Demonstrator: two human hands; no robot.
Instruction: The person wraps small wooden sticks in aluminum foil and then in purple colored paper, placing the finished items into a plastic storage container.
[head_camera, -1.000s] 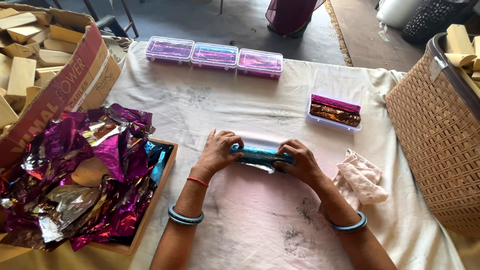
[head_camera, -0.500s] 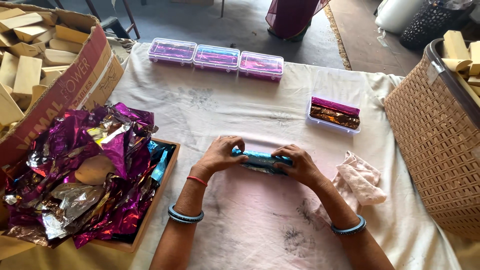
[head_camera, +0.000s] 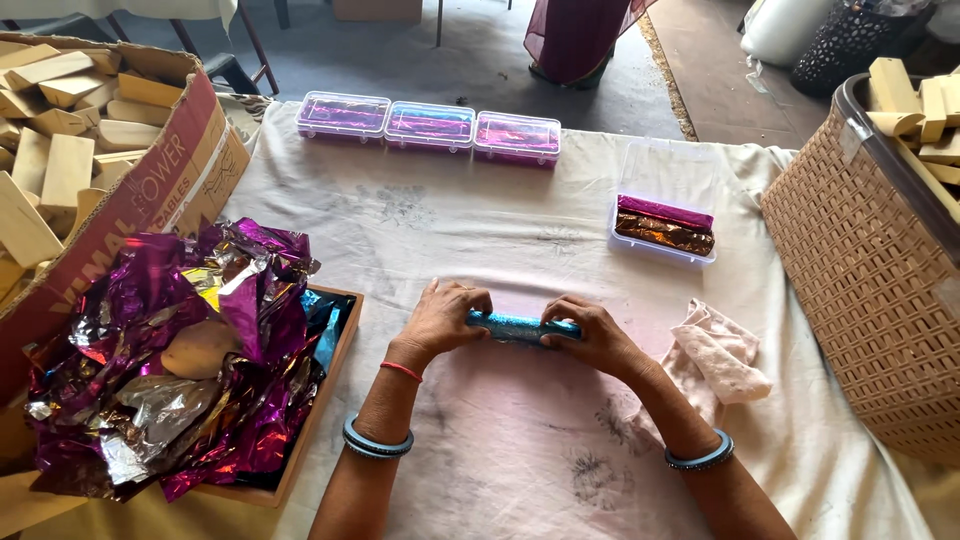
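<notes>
A long block wrapped in shiny blue foil (head_camera: 520, 326) lies on the cloth-covered table (head_camera: 420, 220) in front of me. My left hand (head_camera: 445, 318) grips its left end and my right hand (head_camera: 590, 335) grips its right end, fingers curled over the foil. An open clear box (head_camera: 665, 232) holding a magenta and a brown wrapped block sits beyond my right hand. A crumpled pink cloth (head_camera: 722, 360) lies just to the right of my right wrist.
Three closed clear boxes (head_camera: 430, 127) of wrapped blocks line the far edge. A wooden tray of crumpled purple foil (head_camera: 190, 350) is at left, beside a cardboard box of bare wooden blocks (head_camera: 60, 170). A wicker basket (head_camera: 860, 270) with more blocks stands right. A person (head_camera: 580, 35) stands beyond the table.
My hands have pressed the blue foil tighter around the block, which now looks slimmer and lies a little nearer to me. The other things have not moved.
</notes>
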